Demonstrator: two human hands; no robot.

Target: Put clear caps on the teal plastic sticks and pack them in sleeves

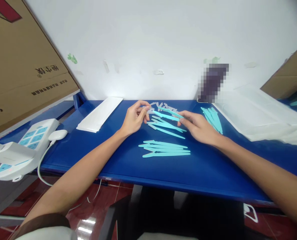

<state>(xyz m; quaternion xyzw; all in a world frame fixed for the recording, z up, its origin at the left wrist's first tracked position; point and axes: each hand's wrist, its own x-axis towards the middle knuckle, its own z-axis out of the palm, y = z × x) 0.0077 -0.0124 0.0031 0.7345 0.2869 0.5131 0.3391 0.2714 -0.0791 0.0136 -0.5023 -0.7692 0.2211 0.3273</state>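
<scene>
Both hands at the teal sticks mid-table on the blue table
My right hand is closed in a pinch on one teal stick, held by its end just over the loose pile. My left hand has thumb and forefinger shut on what looks like a small clear cap, too small to be sure. A tidy row lies nearer me and another bunch lies just beyond my right hand

a pixelated patch hides something on the table.
</scene>
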